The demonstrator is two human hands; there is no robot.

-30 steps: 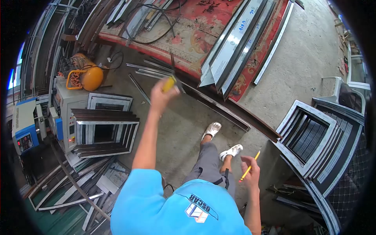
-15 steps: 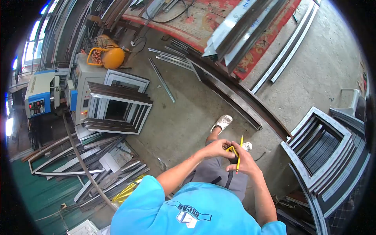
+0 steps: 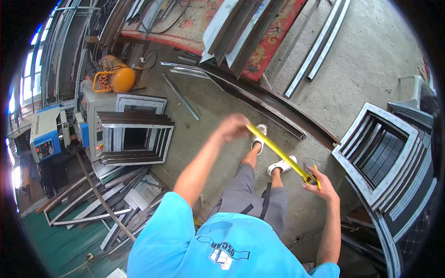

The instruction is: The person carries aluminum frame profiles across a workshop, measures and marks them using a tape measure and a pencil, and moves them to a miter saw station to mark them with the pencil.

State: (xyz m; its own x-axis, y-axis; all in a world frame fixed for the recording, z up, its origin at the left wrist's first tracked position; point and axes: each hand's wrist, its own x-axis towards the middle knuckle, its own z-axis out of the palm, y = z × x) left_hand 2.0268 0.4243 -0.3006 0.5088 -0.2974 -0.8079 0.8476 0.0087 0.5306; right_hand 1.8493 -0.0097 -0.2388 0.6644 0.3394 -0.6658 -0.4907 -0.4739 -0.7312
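A yellow tape measure blade (image 3: pixel 278 150) is stretched slantwise between my two hands, above the shoes. My left hand (image 3: pixel 233 127), blurred by motion, grips the blade's free end. In my right hand (image 3: pixel 322 185) is the tape measure case (image 3: pixel 309 178), the fingers wrapped round it. A yellow pencil (image 3: pixel 317 172) is also tucked among the right fingers. Both arms are held out in front of the blue shirt.
Stacked window frames (image 3: pixel 139 134) stand at the left by a machine (image 3: pixel 46 134) and an orange air compressor (image 3: pixel 122 78). More frames (image 3: pixel 375 157) lean at the right. Long profiles (image 3: pixel 273 109) lie across the floor ahead, beside a red-covered table (image 3: pixel 259 67). Offcuts (image 3: pixel 116 199) are heaped lower left.
My hands have moved apart, left hand forward and left, right hand to the right. The tape blade has been drawn out between them. The view has shifted slightly.
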